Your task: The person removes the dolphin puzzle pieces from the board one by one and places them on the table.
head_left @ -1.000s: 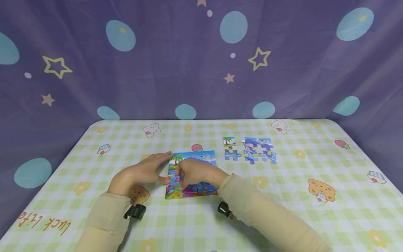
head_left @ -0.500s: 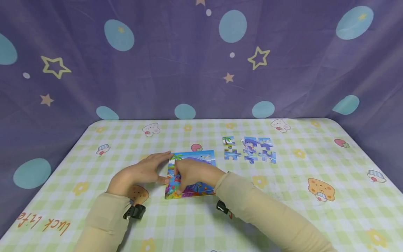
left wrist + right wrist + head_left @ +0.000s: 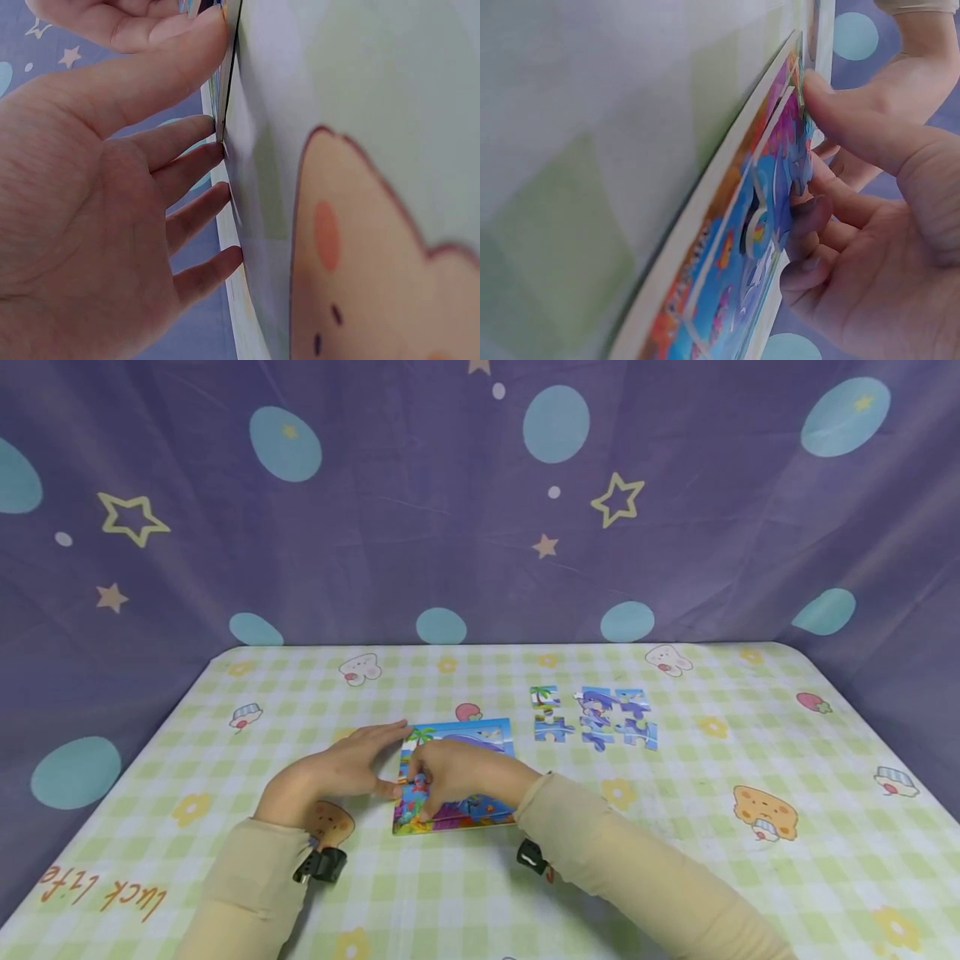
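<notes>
A colourful jigsaw board (image 3: 457, 727) with a palm tree and sea scene lies left of the table's middle. My left hand (image 3: 341, 766) rests at its left side, fingers fairly straight, with the thumb (image 3: 202, 45) and fingertips along the board's edge in the left wrist view. Over the board's left part, my right hand (image 3: 468, 768) pinches a jigsaw piece (image 3: 800, 161) between thumb and index finger. That piece sits slightly raised from the tray in the right wrist view. My right hand covers the middle of the picture in the head view.
Several loose jigsaw pieces (image 3: 597, 718) lie to the board's right, toward the back, among them a palm-tree piece (image 3: 544, 696). A checked cloth (image 3: 675, 877) covers the table. Behind its far edge hangs a purple curtain (image 3: 420, 527).
My right hand has shifted slightly left over the board, its fingertips now nearer the left border with the piece. My left hand stays where it was.
</notes>
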The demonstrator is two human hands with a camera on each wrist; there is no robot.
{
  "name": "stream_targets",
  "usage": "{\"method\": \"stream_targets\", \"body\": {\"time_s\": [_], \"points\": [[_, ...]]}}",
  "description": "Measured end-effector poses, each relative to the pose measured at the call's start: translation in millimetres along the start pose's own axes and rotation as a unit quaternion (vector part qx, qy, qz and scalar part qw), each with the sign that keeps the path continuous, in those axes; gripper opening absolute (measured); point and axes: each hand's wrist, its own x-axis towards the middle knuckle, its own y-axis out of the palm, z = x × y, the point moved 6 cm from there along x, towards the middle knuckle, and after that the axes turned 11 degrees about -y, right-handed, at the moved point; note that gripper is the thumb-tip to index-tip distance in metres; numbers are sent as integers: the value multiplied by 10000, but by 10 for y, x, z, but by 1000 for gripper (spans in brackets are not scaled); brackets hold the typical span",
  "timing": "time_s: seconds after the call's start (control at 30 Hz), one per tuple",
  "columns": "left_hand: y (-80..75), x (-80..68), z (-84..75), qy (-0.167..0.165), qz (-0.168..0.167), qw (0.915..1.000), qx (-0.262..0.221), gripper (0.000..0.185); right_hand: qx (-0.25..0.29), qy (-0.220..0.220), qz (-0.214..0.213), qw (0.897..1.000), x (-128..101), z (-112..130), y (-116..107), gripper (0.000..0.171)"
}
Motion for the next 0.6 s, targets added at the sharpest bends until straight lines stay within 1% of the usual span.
{"method": "stream_targets", "body": {"time_s": [0.17,0.27,0.6], "points": [[2,7,6,-12,-10,10000,21,90,462,-166,-204,9986,-14,-20,-26,25],[1,9,5,-19,-5,10000,18,91,539,-250,-317,9977,-11,-28,-42,15],[-2,-4,-9,-20,3,10000,-17,90,886,-383,-530,9939,-29,-40,-84,9]]}}
